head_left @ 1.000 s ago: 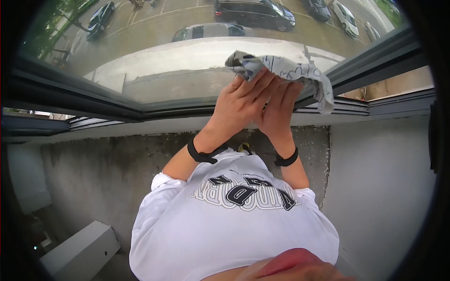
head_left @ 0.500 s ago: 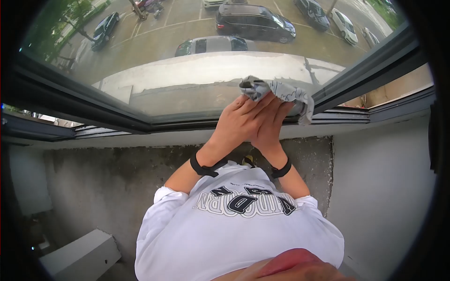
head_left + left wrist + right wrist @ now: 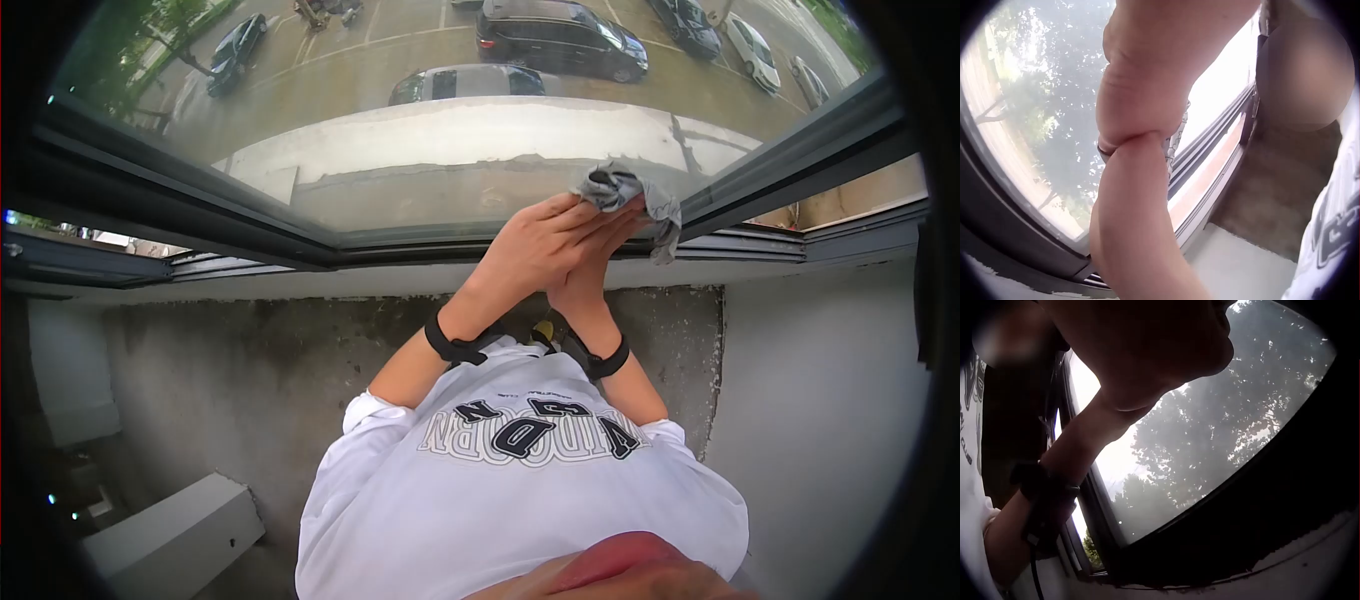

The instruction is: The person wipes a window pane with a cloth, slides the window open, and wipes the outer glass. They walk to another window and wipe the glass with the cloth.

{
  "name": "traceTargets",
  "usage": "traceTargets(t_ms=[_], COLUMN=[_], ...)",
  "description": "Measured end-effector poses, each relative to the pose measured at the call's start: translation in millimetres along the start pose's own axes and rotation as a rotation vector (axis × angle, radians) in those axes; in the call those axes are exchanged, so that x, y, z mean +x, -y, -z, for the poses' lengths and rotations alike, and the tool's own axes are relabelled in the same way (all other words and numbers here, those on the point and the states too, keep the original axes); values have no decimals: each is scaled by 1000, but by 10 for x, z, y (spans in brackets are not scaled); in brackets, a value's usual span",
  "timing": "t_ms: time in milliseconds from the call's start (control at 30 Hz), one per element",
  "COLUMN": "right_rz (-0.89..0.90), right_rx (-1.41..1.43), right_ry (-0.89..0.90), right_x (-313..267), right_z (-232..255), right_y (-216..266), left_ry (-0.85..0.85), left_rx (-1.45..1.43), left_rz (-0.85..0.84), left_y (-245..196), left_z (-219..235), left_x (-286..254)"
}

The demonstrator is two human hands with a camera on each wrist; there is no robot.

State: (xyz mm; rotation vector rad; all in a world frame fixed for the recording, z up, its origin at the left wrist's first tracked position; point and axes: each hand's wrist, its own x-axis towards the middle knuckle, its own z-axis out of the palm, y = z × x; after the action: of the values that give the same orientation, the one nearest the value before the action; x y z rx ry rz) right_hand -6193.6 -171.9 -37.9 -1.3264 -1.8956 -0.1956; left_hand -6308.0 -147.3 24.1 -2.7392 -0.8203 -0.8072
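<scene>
A grey cloth with dark marks (image 3: 664,212) lies bunched at the fingertips against the lower right part of the window glass (image 3: 420,205). My left hand (image 3: 540,248) lies over my right hand (image 3: 588,275), its fingers extended and pressing towards the cloth. The right hand's fingers reach up beneath it to the cloth, partly hidden. In the left wrist view a strip of cloth (image 3: 1175,140) shows behind the left hand (image 3: 1147,75). The right hand (image 3: 1147,350) appears dark against the pane in the right wrist view, its fingertips out of sight.
Dark window frames (image 3: 800,160) slant at both sides, with sliding tracks (image 3: 745,243) below on the right. A pale ledge (image 3: 450,140) and parked cars (image 3: 560,42) are outside. A white block (image 3: 180,530) stands at the lower left, and a grey wall (image 3: 810,400) at the right.
Both hands and the cloth have moved down the pane towards the bottom frame, then to the right. The cloth looks more bunched than before, and the head view has shifted slightly.
</scene>
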Motion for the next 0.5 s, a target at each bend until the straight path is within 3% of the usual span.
traceTargets(t_ms=[33,133,233,267,333,400,433,500], right_rz=[-22,157,201,182,119,-128,-97,-120], right_rx=[16,-72,-152,-166,-197,169,143,127], right_ry=[-89,-248,-253,-227,43,245,172,156], right_x=[192,855,830,658,96,-415,-397,-229], right_z=[112,692,621,496,114,-252,-236,-134], right_y=[-66,-10,-24,-66,-190,-183,-70,81], left_ry=[-163,-482,-526,-475,-257,-62,13,-2], left_rx=[43,116,211,216,163,67,46,51], left_rz=[-2,86,157,154,194,192,144,100], left_y=[15,8,-2,-2,-67,-87,-71,-31], left_z=[221,582,455,314,-57,-422,-440,-256], left_x=[205,607,549,417,-42,-461,-529,-398])
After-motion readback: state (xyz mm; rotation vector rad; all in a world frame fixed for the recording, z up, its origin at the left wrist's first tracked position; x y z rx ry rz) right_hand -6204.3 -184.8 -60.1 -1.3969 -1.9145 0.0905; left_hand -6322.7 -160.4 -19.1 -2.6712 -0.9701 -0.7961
